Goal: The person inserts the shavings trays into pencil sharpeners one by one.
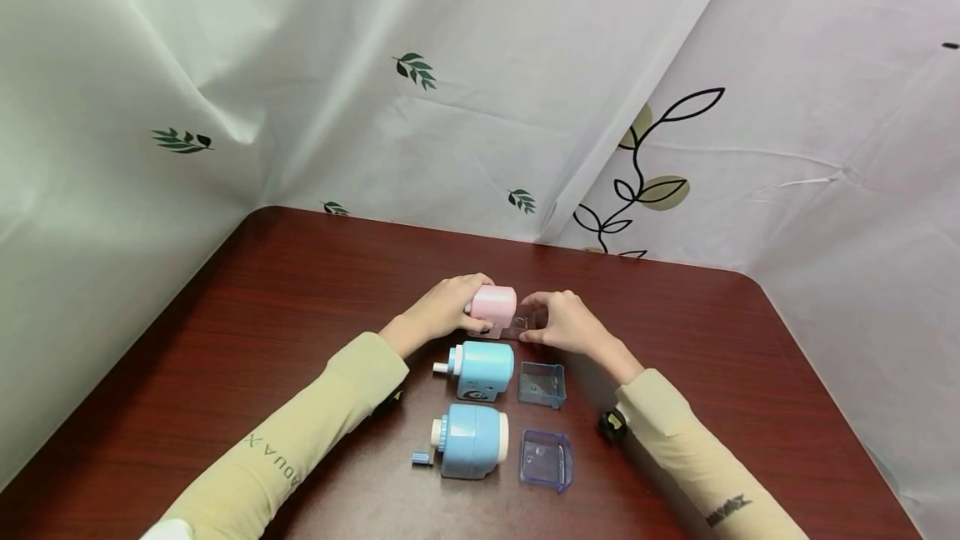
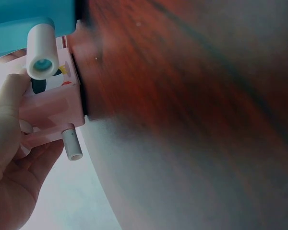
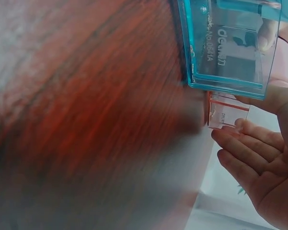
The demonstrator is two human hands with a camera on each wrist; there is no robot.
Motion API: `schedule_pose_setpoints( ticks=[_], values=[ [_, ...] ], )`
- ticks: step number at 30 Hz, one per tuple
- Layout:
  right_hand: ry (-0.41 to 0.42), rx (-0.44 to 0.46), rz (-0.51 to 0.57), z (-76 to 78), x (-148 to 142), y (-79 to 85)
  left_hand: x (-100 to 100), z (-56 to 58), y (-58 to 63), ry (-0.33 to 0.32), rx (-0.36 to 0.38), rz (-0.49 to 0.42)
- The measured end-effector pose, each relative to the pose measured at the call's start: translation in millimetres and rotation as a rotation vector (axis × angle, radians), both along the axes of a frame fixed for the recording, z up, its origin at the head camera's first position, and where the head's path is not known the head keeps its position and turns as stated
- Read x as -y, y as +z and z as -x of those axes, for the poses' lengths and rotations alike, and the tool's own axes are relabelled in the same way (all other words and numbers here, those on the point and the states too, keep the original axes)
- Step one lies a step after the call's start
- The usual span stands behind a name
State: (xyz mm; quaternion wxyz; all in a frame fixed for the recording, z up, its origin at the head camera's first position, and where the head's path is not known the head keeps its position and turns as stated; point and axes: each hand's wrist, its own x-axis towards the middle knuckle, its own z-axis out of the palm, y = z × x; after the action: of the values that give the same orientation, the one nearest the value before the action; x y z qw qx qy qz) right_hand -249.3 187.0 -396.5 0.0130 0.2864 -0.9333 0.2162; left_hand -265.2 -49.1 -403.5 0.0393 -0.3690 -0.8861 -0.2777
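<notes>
My left hand (image 1: 444, 307) grips a pink crank pencil sharpener (image 1: 493, 303), thumb on the near side and fingers over the far side. Its pale crank handle (image 2: 72, 143) points down in the left wrist view. Just right of it, my right hand (image 1: 564, 322) holds a clear pinkish shavings drawer (image 3: 226, 113) between thumb and fingers, close to the sharpener's right side. The thumb's tip is partly hidden behind a teal drawer in the right wrist view. Nearer stands a turquoise pencil sharpener (image 1: 486, 365), with its clear teal drawer (image 1: 542, 384) lying to its right.
Closest to me sits a blue pencil sharpener (image 1: 470, 442), its crank to the left. A clear bluish-purple drawer (image 1: 545, 460) lies to its right. Everything stands on a dark red wooden table (image 1: 337, 273); a white patterned curtain (image 1: 465, 132) hangs behind it.
</notes>
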Motion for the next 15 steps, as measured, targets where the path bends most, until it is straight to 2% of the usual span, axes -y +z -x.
schedule_pose_setpoints(
  ticks=[15],
  values=[
    [0.029, 0.021, -0.006, 3.1, 5.6, 2.0, 1.0, 1.4, -1.7, 0.001, 0.007, 0.002]
  ],
)
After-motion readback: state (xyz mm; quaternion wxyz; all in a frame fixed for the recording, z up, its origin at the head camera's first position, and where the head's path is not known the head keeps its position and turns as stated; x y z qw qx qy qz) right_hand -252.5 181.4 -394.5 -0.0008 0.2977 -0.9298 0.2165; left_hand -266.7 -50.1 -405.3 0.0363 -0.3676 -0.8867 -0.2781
